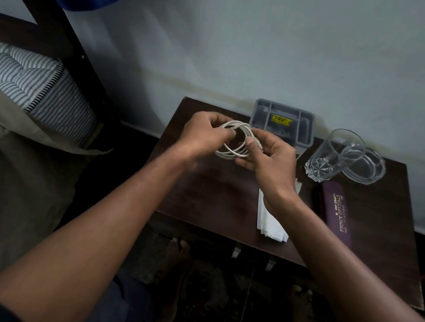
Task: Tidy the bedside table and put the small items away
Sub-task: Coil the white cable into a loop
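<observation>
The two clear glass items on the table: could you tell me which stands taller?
The tumbler, upright beside the low, flat ashtray behind it.

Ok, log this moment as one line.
both hands coiling white cable | above bedside table | grey organiser behind

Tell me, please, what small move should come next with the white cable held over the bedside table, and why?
Probably tuck the loose end through the loop to secure it. Both the left hand and the right hand grip the white cable, already wound into a coil above the table. The grey organiser tray sits just behind, so the coil could then go in there.
</observation>
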Demonstrator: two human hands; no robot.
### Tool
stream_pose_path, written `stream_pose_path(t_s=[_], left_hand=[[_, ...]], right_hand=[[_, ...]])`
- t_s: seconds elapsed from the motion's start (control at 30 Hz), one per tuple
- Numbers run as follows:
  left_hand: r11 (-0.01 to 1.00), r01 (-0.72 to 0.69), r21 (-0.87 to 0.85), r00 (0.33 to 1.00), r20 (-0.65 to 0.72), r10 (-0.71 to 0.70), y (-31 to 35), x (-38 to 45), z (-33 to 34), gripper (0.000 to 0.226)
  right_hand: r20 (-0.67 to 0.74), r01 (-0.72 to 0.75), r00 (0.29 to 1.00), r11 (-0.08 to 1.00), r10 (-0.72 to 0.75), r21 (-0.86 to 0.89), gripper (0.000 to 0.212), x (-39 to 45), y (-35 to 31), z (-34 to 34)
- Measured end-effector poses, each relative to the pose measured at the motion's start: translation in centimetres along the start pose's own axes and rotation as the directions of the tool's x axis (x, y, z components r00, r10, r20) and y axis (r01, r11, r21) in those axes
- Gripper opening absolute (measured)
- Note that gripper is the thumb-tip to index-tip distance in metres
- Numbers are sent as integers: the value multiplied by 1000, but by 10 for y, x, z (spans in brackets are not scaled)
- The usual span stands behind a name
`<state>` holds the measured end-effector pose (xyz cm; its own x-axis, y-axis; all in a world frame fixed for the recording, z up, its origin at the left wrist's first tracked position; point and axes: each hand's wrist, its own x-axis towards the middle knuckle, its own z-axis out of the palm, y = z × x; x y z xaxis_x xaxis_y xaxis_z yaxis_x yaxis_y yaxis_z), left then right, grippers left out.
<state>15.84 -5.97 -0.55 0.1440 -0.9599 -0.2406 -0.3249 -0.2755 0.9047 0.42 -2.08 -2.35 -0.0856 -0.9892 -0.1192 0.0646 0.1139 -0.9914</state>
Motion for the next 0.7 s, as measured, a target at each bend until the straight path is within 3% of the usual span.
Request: stream_pose_path(t_s=[0.13, 0.3, 0.43, 0.53, 0.63, 0.7], left_hand=[[992, 97, 83, 994, -51, -93, -14, 11, -5, 12], [947, 102, 305, 985, -161, -55, -19, 21, -11, 13], [855, -14, 518, 949, -263, 175, -13, 19, -13, 21], [767, -152, 624, 843, -323, 430, -9, 13, -9, 31], [599, -322, 733, 688, -253, 680, -4, 14, -4, 32], [472, -377, 797, 652, -134, 746, -9, 17, 3, 40]], right_hand=[[41, -118, 992, 992, 116, 46, 24, 2, 9, 5], [56, -250, 968, 963, 245, 103, 27, 9, 16, 14], [29, -282, 959, 959, 281, 6, 40, 10, 20, 17], [21, -319, 947, 946, 321, -65, 48, 8, 26, 16], [27, -340, 939, 938, 343, -65, 13, 5, 23, 18], [27, -340, 939, 937, 343, -78, 12, 5, 21, 20]])
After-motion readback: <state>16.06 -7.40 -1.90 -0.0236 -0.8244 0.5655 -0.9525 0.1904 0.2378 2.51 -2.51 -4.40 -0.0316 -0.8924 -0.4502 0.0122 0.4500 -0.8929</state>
